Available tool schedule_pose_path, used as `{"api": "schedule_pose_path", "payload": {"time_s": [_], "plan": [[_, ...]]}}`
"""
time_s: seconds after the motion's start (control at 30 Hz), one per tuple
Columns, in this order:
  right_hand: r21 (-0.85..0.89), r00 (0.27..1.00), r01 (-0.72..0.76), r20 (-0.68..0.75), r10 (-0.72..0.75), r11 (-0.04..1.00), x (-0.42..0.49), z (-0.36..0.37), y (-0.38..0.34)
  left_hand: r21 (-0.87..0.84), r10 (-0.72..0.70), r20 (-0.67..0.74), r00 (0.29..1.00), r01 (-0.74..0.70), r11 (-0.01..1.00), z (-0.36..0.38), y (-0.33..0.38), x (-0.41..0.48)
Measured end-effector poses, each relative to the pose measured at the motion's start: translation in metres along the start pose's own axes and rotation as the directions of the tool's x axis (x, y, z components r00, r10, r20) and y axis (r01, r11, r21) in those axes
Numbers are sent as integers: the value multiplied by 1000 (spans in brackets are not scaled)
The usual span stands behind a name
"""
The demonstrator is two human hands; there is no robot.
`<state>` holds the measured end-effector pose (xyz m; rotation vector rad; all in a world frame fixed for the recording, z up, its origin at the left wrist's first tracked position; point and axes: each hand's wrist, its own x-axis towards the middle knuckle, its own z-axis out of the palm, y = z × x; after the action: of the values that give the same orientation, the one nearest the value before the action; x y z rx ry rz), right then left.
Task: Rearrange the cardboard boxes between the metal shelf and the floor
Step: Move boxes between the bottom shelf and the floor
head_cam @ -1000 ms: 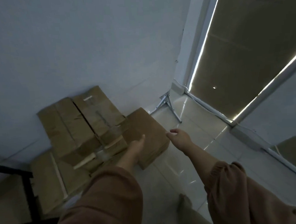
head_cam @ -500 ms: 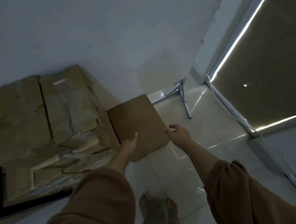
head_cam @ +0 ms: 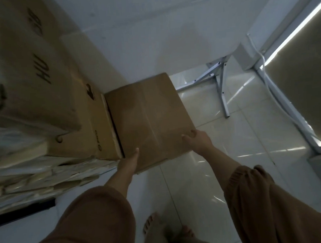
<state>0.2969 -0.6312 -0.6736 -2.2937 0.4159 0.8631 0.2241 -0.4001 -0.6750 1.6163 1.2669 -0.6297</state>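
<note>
I have the plain brown cardboard box (head_cam: 150, 120) gripped at its near edge. My left hand (head_cam: 130, 160) lays its thumb on top at the left corner, and my right hand (head_cam: 196, 139) curls its fingers over the right corner. The box seems lifted clear of the glossy pale tiled floor (head_cam: 232, 145). I'd hold it level, with equal pressure from both sides, and lower it flat.

The stack of large printed cardboard boxes (head_cam: 40, 72) crowds its left side. White metal folding legs (head_cam: 219, 84) stand beyond, and my bare feet (head_cam: 157, 228) are nearly beneath.
</note>
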Motion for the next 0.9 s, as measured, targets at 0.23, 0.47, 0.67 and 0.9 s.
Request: {"api": "schedule_pose_path", "payload": {"time_s": [0.23,0.47,0.67,0.9], "plan": [[91,990,-54,-125,66,994,52,42,31,-27,127,51,991,-126,992,15,-28,54],[49,853,-427,-311,420,903,22,61,51,172,-36,52,998,26,985,21,-49,44],[141,957,-162,-219,191,977,48,35,41,113,97,-10,995,-96,989,27,-22,61],[408,931,-206,-198,306,889,42,39,24,-277,25,103,994,5,961,20,-14,57]]}}
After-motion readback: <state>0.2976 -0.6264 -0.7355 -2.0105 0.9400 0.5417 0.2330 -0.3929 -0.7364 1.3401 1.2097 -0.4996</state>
